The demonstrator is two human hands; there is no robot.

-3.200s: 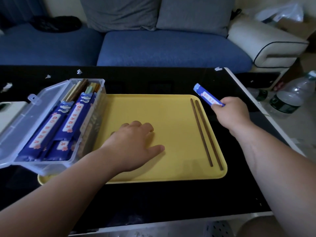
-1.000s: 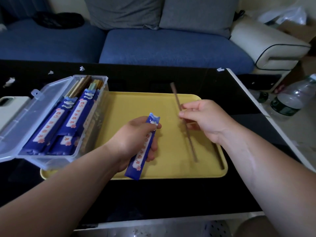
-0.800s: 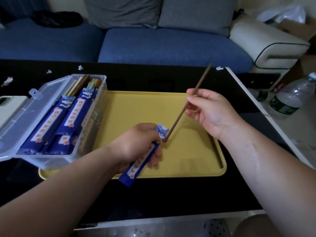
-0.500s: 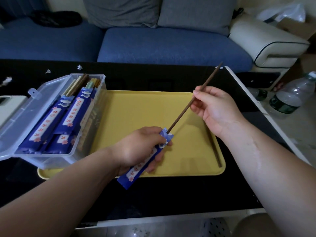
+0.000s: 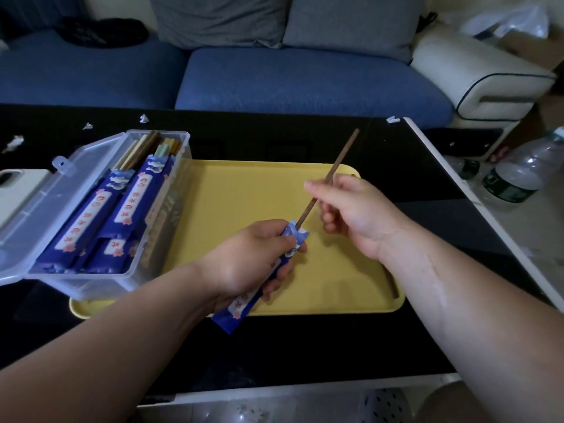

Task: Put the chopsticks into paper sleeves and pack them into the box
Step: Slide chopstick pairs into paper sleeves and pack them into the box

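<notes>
i am holding the paper sleeve [image 5: 235, 308] in my left hand [image 5: 244, 264] over the near half of the yellow tray [image 5: 244, 190], my fingers [image 5: 276, 282] curling round its middle, its open mouth pointing toward the tray's far right corner and its closed end hanging out past the tray's near edge over the worktop [image 5: 305, 346]. my right hand [image 5: 360, 209] is pinching the brown chopstick [image 5: 334, 167] partway along its shaft, fingers [image 5: 316, 187] closing on it above the tray's middle.

the chopstick's long axis is running from the tray's far right corner down toward the sleeve's mouth, and the sleeve is lying almost on the same slanted line. the lower tip is meeting the mouth. i am judging that the push has to go straight along that line, toward the tray's near left, with the right hand doing the travel and the left only steadying.

i cannot tell how deep the tip is sitting inside the paper. my left hand is covering the sleeve's middle. the second chopstick [image 5: 392, 282] is lying along the tray's right edge, mostly hidden behind my right forearm. the clear box [image 5: 91, 285] is standing open on the tray's left edge, sleeved pairs lying inside it.
</notes>
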